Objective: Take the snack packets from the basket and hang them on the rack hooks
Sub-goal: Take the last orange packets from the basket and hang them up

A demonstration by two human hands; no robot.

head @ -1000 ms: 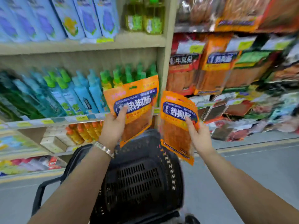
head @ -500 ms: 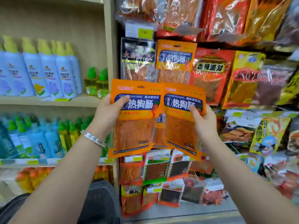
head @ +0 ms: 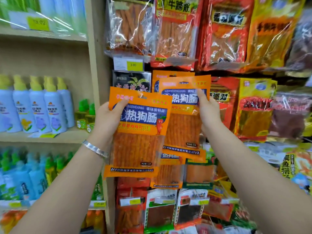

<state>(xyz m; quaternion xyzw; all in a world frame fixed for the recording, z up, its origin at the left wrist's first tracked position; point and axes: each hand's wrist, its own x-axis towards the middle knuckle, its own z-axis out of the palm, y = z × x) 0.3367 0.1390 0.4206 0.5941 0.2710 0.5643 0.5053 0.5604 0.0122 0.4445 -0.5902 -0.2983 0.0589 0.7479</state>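
We log left packet (head: 138,132): orange, blue band with white lettering, red chilli cartoon, yellow strip with red text, clear window over orange-red sticks, dark bottom strip with white print. Right packet (head: 184,122): same orange/blue/white scheme. Bracelet (head: 94,148): silver. Spray bottles (head: 33,108), left: pale blue, yellow caps, yellow and purple flower prints. Small bottles (head: 84,115) beside them: yellow-green, green caps. Shelf (head: 55,137): beige. Price tag (head: 134,65): yellow-green on white. Black packet (head: 131,81): green-yellow palm print. Right: red packet (head: 225,88), yellow packet (head: 255,108) with red band.
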